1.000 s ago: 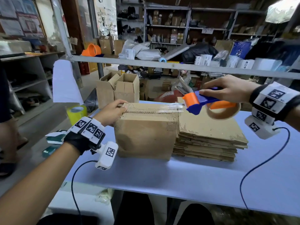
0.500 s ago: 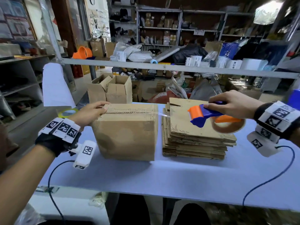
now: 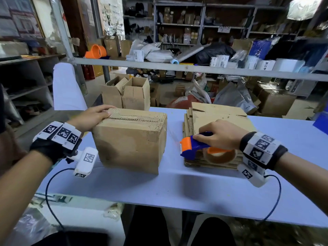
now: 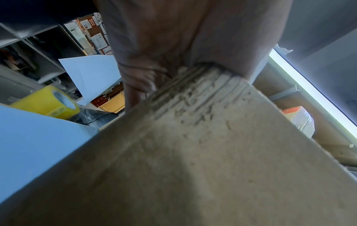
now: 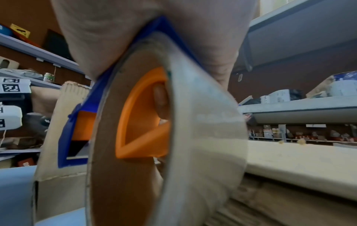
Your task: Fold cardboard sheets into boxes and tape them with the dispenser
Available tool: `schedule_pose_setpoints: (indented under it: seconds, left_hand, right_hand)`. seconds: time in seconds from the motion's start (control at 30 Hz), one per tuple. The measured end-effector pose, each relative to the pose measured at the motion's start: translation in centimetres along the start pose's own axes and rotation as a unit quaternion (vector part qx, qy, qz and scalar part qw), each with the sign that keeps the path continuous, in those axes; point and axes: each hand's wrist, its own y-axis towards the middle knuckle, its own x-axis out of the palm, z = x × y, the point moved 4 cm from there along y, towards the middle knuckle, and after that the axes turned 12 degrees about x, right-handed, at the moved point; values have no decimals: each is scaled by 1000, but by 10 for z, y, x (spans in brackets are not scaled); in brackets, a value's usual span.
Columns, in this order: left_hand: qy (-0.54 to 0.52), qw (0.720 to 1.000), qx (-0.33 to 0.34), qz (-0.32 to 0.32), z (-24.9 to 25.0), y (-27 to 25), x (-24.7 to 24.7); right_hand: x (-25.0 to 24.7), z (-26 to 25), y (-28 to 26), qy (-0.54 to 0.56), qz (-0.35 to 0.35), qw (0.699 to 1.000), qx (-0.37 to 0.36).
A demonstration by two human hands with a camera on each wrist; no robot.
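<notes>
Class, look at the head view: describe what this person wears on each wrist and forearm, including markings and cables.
Both forearms are bare, with no sleeves. The left hand has a black wrist strap topped by white tiles printed with black square codes, plus a white camera block with a dark cable. The right hand wears the same: black band, coded white tiles, white block, dark cable.

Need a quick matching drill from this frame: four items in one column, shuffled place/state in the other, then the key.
Things:
1. taped box
2. tape dispenser
3. flat cardboard stack
4. yellow tape roll

Places/states:
A. gripped by the right hand
B. beyond the table's left edge
C. under the left hand's fingers, standing on the table
D. lying on the table, right of the box

Pairs: 1-C, 2-A, 3-D, 4-B
</notes>
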Motion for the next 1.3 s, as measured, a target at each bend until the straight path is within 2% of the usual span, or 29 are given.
schedule_pose_setpoints:
  seconds: [0.13, 0.33, 0.43, 0.57, 0.63, 0.77, 0.93, 1.03, 1.17, 1.23, 1.3]
  left_hand:
    - [-5, 1000, 1, 1, 0, -1, 0]
    - [-1, 1000, 1, -4, 2, -3, 0]
    - [6, 1000, 3, -4, 4, -3, 1]
    - [10, 1000, 1, -1, 5, -4, 1]
    - [8, 1000, 3, 1, 6, -4, 1]
    - [1, 1000, 4, 10, 3, -3, 1]
    - [-13, 1000, 5, 22, 2, -3, 3]
    - [-28, 999, 8, 37, 4, -3, 6]
    - [-45, 998, 2, 53, 7, -6, 10]
    - [-40, 998, -2, 57, 10, -6, 13]
    - [-43, 998, 0, 55, 15, -7, 18]
  right_hand:
    - [14, -23, 17, -9, -39, 999, 1]
    - [20, -39, 47, 13, -110, 993, 45]
    - [21, -45, 53, 19, -110, 992, 50]
    - [42, -48, 43, -104, -128, 985, 54]
    - [50, -48, 36, -81, -109, 990, 49]
    - [35, -53, 11, -51, 5, 998, 21]
    - [61, -53, -48, -37, -4, 999, -33]
    - [71, -46, -73, -70, 14, 997, -30]
    - [72, -41, -84, -128, -10, 992, -16]
    - [66, -45, -82, -141, 6, 990, -11]
    - [55, -53, -74, -88, 41, 995, 2]
